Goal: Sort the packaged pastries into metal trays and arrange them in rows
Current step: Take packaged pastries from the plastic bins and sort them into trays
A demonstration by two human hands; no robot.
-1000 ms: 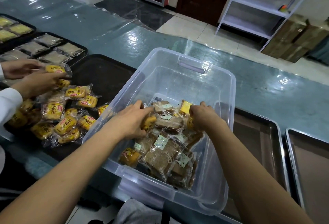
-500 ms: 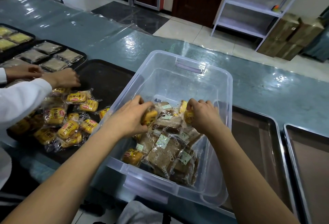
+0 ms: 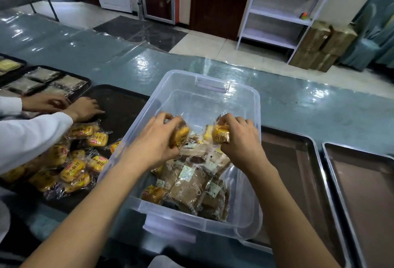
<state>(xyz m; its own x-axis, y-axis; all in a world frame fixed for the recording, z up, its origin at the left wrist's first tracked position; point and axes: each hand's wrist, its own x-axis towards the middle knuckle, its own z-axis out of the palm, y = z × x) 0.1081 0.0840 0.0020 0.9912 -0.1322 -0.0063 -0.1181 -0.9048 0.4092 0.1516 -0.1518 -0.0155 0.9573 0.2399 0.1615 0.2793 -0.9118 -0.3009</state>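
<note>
A clear plastic bin (image 3: 245,99) stands in front of me with brown packaged pastries (image 3: 189,184) and a few yellow ones (image 3: 154,194) in its near half. My left hand (image 3: 155,139) is shut on a yellow packaged pastry (image 3: 181,136), held above the heap in the bin. My right hand (image 3: 238,137) grips another yellow packaged pastry (image 3: 221,135) at the same height. A dark tray (image 3: 121,105) to the left carries a loose pile of yellow pastries (image 3: 74,167). Two bare metal trays (image 3: 298,182) (image 3: 366,193) lie to the right.
Another person in white sleeves has both hands (image 3: 83,109) on the dark tray at the left. Trays of brown (image 3: 42,80) and yellow (image 3: 8,65) packets lie at the far left. The counter is covered in shiny teal plastic (image 3: 319,105). A white shelf unit (image 3: 281,7) stands beyond it.
Both my hands have risen out of the heap, each lifting a yellow pastry. The other person's hands have moved from the yellow pile toward the bare far part of the dark tray.
</note>
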